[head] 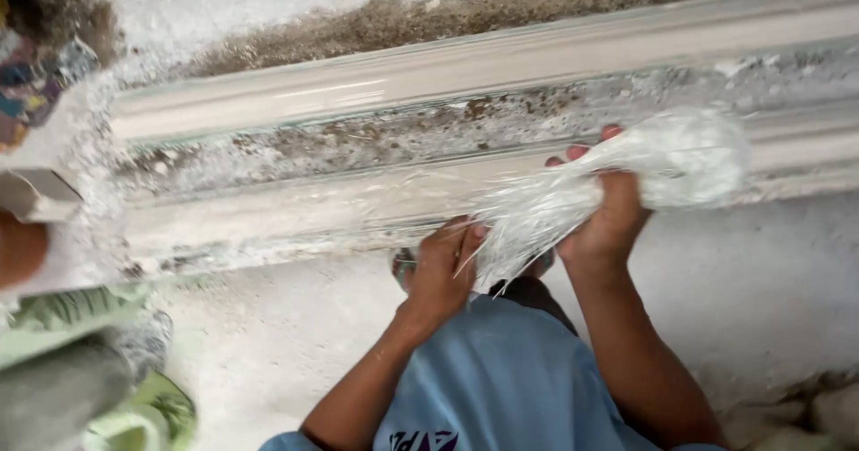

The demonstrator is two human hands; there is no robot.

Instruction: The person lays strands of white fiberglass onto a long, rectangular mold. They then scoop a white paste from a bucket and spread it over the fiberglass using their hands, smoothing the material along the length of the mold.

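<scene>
Right hand and left hand around white fibre bundle between them

The fibre bundle at about two o'clock is white and glassy; the long moulding is pale cream, speckled brown; at six o'clock a plain light-blue shirt; at eight o'clock green leaf-patterned cloth.

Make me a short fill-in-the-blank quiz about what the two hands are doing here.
1. Both hands grip a bundle of white ____.
2. The right hand holds the fibre bundle against a long moulded ____.
3. The left hand pinches the bundle's ____ end.
4. The person's shirt is ____.

Missing words: fibres; mould; lower; blue
</scene>
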